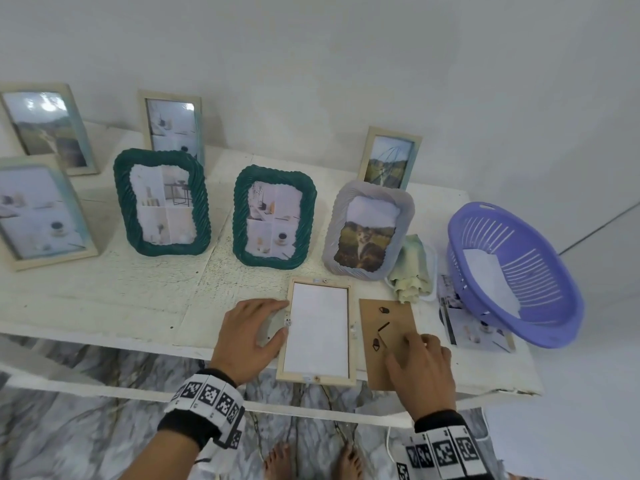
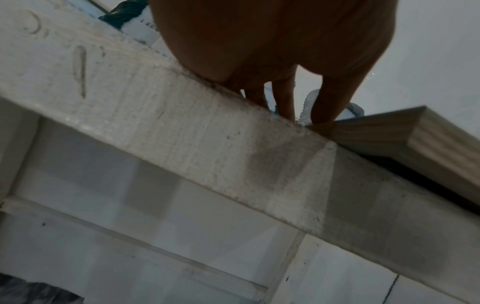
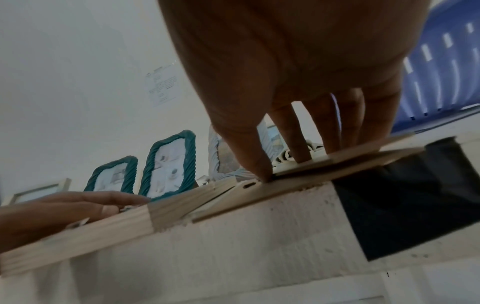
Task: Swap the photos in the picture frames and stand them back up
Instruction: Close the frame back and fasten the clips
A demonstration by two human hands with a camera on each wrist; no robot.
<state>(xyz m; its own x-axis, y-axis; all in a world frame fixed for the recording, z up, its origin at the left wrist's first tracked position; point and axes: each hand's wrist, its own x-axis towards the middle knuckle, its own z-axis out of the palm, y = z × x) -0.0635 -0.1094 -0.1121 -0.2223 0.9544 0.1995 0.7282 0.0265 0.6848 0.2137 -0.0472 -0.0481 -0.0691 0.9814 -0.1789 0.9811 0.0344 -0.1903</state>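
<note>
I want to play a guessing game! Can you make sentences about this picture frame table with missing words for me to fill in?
1. The wooden frame near the table's front edge lies ____ down.
2. The right hand rests on the brown ____ board.
3. The basket is coloured ____.
4. The number of standing dark green frames is ____.

Missing words: face; backing; purple; two

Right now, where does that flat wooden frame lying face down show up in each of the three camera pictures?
Head: wooden frame at bottom centre, between both hands.
Left wrist: its corner at the right edge, beyond the fingertips.
Right wrist: lower left, on the table edge.
Shared landmark: the green frame.
</note>
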